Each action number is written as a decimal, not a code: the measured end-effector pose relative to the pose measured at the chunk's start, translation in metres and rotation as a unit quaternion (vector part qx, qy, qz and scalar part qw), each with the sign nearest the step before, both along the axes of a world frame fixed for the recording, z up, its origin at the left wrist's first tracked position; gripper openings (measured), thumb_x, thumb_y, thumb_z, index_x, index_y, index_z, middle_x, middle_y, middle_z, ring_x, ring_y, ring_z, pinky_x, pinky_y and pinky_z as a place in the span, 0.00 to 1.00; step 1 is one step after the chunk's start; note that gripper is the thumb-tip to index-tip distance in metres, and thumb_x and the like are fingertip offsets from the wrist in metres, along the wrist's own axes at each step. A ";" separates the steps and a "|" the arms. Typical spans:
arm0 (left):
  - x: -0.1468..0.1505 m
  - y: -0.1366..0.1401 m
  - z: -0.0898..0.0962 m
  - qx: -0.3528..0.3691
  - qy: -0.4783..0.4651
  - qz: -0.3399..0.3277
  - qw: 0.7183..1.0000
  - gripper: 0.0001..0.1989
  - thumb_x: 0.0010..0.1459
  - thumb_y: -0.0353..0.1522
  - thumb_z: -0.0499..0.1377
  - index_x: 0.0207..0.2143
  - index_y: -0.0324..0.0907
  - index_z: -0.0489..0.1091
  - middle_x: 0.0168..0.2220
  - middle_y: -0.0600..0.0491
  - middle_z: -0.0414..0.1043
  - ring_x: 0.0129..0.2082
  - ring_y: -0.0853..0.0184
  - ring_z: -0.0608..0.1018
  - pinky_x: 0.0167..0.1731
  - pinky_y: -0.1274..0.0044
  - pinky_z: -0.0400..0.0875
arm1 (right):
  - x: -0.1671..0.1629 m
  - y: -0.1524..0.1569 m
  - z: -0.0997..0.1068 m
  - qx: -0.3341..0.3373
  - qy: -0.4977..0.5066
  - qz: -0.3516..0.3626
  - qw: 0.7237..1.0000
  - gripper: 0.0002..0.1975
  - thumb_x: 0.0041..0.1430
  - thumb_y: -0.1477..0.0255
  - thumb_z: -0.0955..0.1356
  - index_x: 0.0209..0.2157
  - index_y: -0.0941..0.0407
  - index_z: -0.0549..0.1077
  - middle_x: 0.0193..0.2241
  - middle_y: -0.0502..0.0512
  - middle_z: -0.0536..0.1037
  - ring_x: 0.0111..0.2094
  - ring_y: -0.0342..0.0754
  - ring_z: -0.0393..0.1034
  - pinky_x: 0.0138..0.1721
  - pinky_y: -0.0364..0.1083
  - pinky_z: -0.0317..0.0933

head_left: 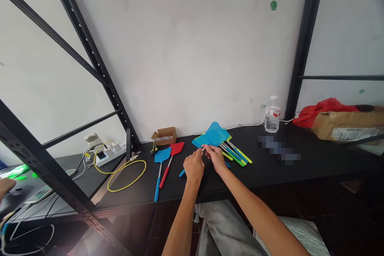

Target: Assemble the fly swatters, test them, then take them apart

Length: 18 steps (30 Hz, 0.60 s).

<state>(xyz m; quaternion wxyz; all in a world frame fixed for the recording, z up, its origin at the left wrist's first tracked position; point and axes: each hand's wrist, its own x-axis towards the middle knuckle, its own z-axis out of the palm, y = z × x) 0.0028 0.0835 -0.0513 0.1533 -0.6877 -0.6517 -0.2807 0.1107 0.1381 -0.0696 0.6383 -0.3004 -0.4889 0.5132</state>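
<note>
"While the left hand (194, 165) and the right hand (214, 158) met over the table (264, 170), what did they have?"

"A pale sliver (203, 149), just visible between the fingertips. The right thumb and fingers seemed pinched on it. The left fingers were curled, but the back of that hand faced the camera, so I couldn't tell whether they gripped too."

"Why so close together?"

"Probably because the sliver was tiny, so only fingertips suited it. I couldn't make out what it was."

"And where was it?"

"At the near edge of a pile of swatters, whose blue heads (215, 133) overlapped while most of the handles (244, 155) slanted right, toward the front edge. I'd guess stacking the heads saved room and left the grips easy to reach."

"And the other two?"

"A blue swatter (162, 155) and a red swatter (176, 149) lay side by side on the left, apart from the pile, perhaps to keep them separate. Their handles pointed forward too."

"Why was the bottle (272, 116) so far back?"

"It stood upright near the wall (192, 56), well apart from both hands, likely out of the elbows' way. The little box (165, 136) sat back there too, behind the pair."
</note>
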 end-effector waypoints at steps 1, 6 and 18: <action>0.000 0.000 0.000 0.005 0.003 0.002 1.000 0.18 0.69 0.34 0.43 0.50 0.48 0.71 0.38 0.49 0.78 0.38 0.62 0.78 0.37 0.74 0.61 | 0.000 0.000 0.000 0.002 -0.004 -0.004 1.000 0.27 0.50 0.48 0.70 0.35 0.59 0.81 0.20 0.51 0.70 0.24 0.44 0.60 0.23 0.43 0.52; 0.001 -0.003 0.003 0.009 0.006 0.008 1.000 0.17 0.68 0.34 0.44 0.46 0.47 0.72 0.37 0.49 0.78 0.39 0.61 0.76 0.39 0.72 0.59 | 0.002 0.000 -0.001 0.013 -0.016 -0.019 1.000 0.28 0.50 0.47 0.69 0.36 0.59 0.81 0.20 0.51 0.69 0.22 0.44 0.59 0.22 0.43 0.52; -0.003 -0.007 0.005 0.008 -0.033 -0.030 0.999 0.18 0.69 0.38 0.42 0.44 0.47 0.71 0.34 0.52 0.78 0.35 0.63 0.78 0.34 0.76 0.59 | 0.004 -0.003 0.001 0.013 -0.004 -0.016 1.000 0.24 0.51 0.50 0.70 0.35 0.58 0.80 0.24 0.53 0.72 0.27 0.46 0.63 0.23 0.42 0.54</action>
